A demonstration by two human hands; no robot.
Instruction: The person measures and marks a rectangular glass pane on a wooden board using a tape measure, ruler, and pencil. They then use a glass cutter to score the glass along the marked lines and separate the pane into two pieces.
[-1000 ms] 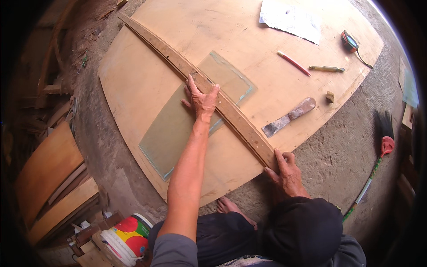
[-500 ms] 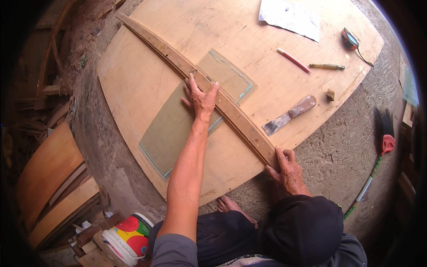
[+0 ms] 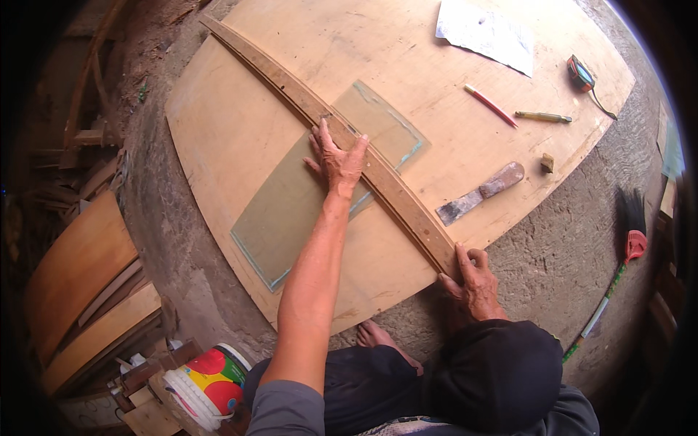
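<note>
A long, straight wooden strip (image 3: 403,198) runs diagonally over a plywood sheet (image 3: 240,94). It lies across a greenish glass pane (image 3: 273,211), whose chipped far end shows beyond the strip. My left hand (image 3: 340,161) presses down at mid-strip, thumb and index finger spread on the wood and the other fingers over the glass. Around the strip's near end, my right hand (image 3: 476,285) has its fingers closed, thumb below and fingers on top. Dark rounded cloth covers part of my right forearm. To the right of the strip lies a putty knife (image 3: 480,193).
On the plywood rest a red pencil (image 3: 491,106), a slim brass-coloured tool (image 3: 543,116), a tape measure (image 3: 580,74), a small brown block (image 3: 547,163) and a white paper sheet (image 3: 486,36). A red-headed brush (image 3: 635,245), a colourful bucket (image 3: 211,385) and curved wooden panels (image 3: 80,269) stand around.
The whole view has shifted slightly, so the plywood and the things on it sit a little further right. Both hands keep their places on the strip.
</note>
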